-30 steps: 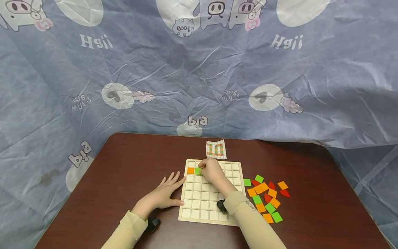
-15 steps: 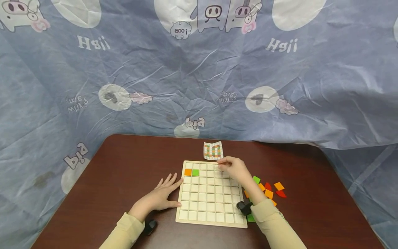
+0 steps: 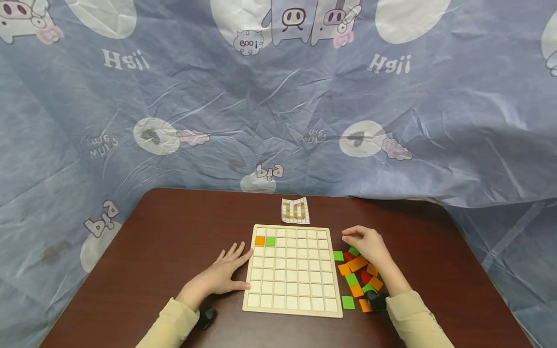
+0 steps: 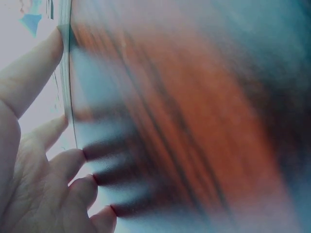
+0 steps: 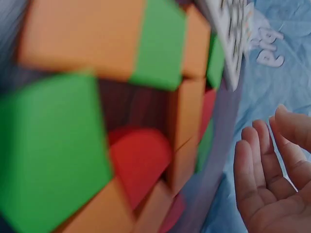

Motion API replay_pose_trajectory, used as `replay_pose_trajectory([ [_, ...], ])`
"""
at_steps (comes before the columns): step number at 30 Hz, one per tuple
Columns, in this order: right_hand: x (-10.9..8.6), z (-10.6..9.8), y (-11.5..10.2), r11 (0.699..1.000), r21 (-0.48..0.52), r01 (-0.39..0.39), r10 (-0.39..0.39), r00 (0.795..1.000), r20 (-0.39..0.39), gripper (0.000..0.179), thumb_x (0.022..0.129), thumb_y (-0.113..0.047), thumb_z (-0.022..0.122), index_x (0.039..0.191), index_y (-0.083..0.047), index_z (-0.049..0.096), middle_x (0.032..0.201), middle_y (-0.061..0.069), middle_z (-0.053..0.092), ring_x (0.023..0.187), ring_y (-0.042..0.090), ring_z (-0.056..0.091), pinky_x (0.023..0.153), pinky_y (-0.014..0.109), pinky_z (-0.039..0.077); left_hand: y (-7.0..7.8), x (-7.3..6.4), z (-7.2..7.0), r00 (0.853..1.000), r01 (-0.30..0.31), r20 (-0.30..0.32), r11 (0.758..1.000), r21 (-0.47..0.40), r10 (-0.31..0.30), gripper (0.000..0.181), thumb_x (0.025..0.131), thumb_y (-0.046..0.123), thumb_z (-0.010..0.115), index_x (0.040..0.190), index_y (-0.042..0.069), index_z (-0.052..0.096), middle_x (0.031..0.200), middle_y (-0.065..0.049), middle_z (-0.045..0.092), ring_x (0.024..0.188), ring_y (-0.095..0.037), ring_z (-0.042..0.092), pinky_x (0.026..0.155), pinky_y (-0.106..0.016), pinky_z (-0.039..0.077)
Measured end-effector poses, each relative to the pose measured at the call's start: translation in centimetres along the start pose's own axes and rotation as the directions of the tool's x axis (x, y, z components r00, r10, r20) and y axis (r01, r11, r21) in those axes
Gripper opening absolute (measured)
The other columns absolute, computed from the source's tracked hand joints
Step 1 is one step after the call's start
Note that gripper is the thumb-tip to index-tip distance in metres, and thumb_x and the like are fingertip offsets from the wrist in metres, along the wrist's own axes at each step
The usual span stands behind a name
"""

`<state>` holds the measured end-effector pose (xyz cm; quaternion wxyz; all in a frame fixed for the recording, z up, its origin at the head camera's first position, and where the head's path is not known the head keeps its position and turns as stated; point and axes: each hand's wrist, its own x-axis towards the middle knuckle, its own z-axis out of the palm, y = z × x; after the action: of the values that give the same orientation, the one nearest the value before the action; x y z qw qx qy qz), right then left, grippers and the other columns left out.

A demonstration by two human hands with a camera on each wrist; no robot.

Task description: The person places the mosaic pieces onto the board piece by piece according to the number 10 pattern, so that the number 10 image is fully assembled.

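Along the nine o'clock edge of the pale gridded board [image 3: 291, 275], the left hand [image 3: 221, 274] is lying with its fingers spread, gripping nothing, its thumb and forefinger tips touching the rim just as they were a second ago. Toward ten o'clock on the board, an orange tile [image 3: 259, 240] and, immediately to its right, a green tile [image 3: 270, 240] are occupying the first two cells of the second row from the far side. Beyond the rim at twelve o'clock, a small card [image 3: 295, 216] is showing a coloured grid pattern. Out at two o'clock, the right hand [image 3: 367, 243], which a second ago was at the green tile, is now hanging past the board near the loose tiles [image 3: 357, 264]; its fingers are loosely bent, and the right wrist view is showing no tile between them, so it is seemingly holding nothing. This withdrawal is suggesting that the green tile is set and that the placing is at an early stage, only two cells being filled. At three o'clock, the orange, green and red loose tiles are lying in a scattered cluster, some partly hidden by the right forearm [image 3: 397, 280]. Beneath everything, a dark reddish-brown table [image 3: 200, 217] is extending left to right, and behind it a creased blue-grey cloth [image 3: 196, 72] is hanging, carrying printed pigs, clouds and lettering.
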<state>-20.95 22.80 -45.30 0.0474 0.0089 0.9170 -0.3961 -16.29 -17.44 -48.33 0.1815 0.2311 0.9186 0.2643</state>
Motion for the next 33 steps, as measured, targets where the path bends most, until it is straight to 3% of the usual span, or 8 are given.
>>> replay_pose_trajectory([
  [6,0.1,-0.2,1.8,0.997,-0.052,-0.052,0.05,0.998,-0.033,0.025,0.093,-0.018,0.069,0.112,-0.002,0.072,0.104,0.017,0.073,0.085,0.024,0.066,0.074,0.037,0.056,0.0,-0.2,0.1,1.0,0.001,-0.005,1.0,-0.005,-0.001,0.088,0.088,0.041,0.072,0.158,0.015,0.025,0.164,-0.022,0.009,0.152,-0.043,0.004,0.12,-0.064,0.005],
  [11,0.0,-0.3,2.3,0.996,-0.056,-0.069,0.068,0.998,-0.017,0.027,0.09,-0.017,0.072,0.109,0.001,0.071,0.098,0.015,0.074,0.079,0.021,0.067,0.07,0.033,0.056,0.0,-0.2,0.2,1.0,0.006,-0.006,1.0,-0.01,-0.006,0.088,0.088,0.04,0.072,0.158,0.015,0.025,0.164,-0.021,0.009,0.152,-0.043,0.003,0.12,-0.064,0.005],
  [22,0.1,-0.7,2.8,0.994,-0.094,-0.058,0.061,0.998,0.032,0.031,0.083,-0.016,0.079,0.107,0.002,0.069,0.101,0.017,0.067,0.086,0.024,0.06,0.075,0.034,0.052,-0.3,0.2,0.2,1.0,-0.012,-0.006,1.0,-0.008,0.012,0.088,0.088,0.04,0.072,0.158,0.014,0.024,0.164,-0.022,0.008,0.152,-0.043,0.003,0.119,-0.065,0.004],
  [33,0.1,-0.6,2.9,0.99,-0.099,-0.096,0.102,0.993,0.065,0.033,0.083,-0.013,0.079,0.109,0.002,0.066,0.101,0.016,0.064,0.087,0.024,0.057,0.075,0.036,0.051,0.1,0.0,0.0,1.0,-0.003,-0.002,1.0,-0.01,0.003,0.088,0.088,0.04,0.072,0.158,0.014,0.026,0.164,-0.023,0.009,0.152,-0.043,0.004,0.12,-0.065,0.005],
])
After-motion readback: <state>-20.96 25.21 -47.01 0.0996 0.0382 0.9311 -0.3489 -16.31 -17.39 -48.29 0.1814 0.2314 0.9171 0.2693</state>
